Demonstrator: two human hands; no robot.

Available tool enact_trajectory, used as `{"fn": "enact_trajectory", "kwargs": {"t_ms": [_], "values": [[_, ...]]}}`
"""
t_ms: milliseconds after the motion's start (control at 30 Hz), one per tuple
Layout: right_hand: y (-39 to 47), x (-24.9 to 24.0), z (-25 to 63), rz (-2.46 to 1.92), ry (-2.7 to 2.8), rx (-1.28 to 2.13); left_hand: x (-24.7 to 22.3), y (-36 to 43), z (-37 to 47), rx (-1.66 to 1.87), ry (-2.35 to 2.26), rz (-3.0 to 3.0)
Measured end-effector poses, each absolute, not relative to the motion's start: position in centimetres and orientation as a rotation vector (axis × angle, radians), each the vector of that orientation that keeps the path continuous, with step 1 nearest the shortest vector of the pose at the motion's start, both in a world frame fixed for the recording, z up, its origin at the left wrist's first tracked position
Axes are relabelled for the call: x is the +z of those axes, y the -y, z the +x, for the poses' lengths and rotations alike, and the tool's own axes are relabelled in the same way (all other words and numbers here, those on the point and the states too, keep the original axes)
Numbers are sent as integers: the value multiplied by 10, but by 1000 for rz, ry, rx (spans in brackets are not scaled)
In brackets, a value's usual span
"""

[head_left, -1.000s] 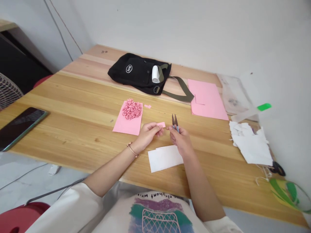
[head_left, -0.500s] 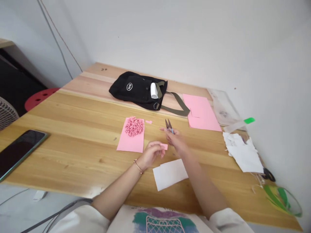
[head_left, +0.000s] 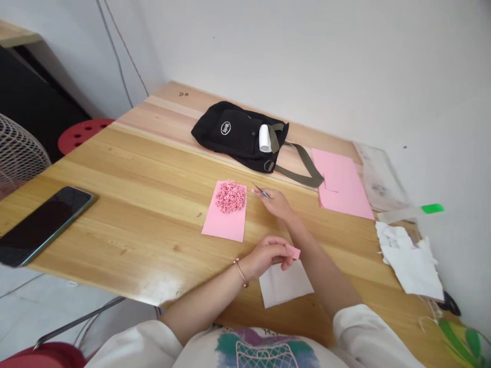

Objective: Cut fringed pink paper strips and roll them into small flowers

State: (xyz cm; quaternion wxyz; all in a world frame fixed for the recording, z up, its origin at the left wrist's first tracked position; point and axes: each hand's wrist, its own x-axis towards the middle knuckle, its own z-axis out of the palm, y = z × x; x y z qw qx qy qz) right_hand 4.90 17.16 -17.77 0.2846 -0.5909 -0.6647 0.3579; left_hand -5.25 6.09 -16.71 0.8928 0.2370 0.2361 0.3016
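Note:
My left hand [head_left: 268, 254] is closed in a pinch on a small pink paper strip [head_left: 293, 251], held above a white paper sheet [head_left: 284, 286] near the front of the table. Farther forward, my right hand [head_left: 276, 202] grips thread snips [head_left: 261, 190], whose thin blades point to the far left. A pink scrap [head_left: 254, 191] lies by the blades; whether the fingers touch it I cannot tell. To the left, a fluffy heap of curled pink bits [head_left: 230, 197] rests on a pink paper card [head_left: 224, 225].
A black bag [head_left: 238, 133] with a white roll [head_left: 264, 138] on it lies at the back. Pink sheets [head_left: 345, 189] and white torn pieces [head_left: 412, 268] are to the right. A phone [head_left: 46, 225] lies at the left on the wooden table [head_left: 153, 204].
My right hand has moved forward and left with the snips to the pink scrap. My left hand still pinches the strip, now nearer the table's front. The whole view has shifted.

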Motion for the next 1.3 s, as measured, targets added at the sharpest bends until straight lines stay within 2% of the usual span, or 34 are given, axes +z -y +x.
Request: {"fn": "enact_trajectory", "kwargs": {"t_ms": [233, 433, 700, 967, 1300], "values": [[-154, -167, 66, -1710, 1551, 1066, -166, -61, -52, 656, -488, 479], [-125, -162, 74, -1608, 1094, 1321, -165, -62, -53, 722, -524, 513], [-74, -164, 83, -1474, 699, 1382, -169, -75, -53, 996, -785, 566], [-54, -172, 71, -1395, 696, 1272, -165, -102, -46, 1019, -870, 625], [-50, -172, 70, -1402, 822, 1298, -181, -100, -46, 957, -848, 770]]}}
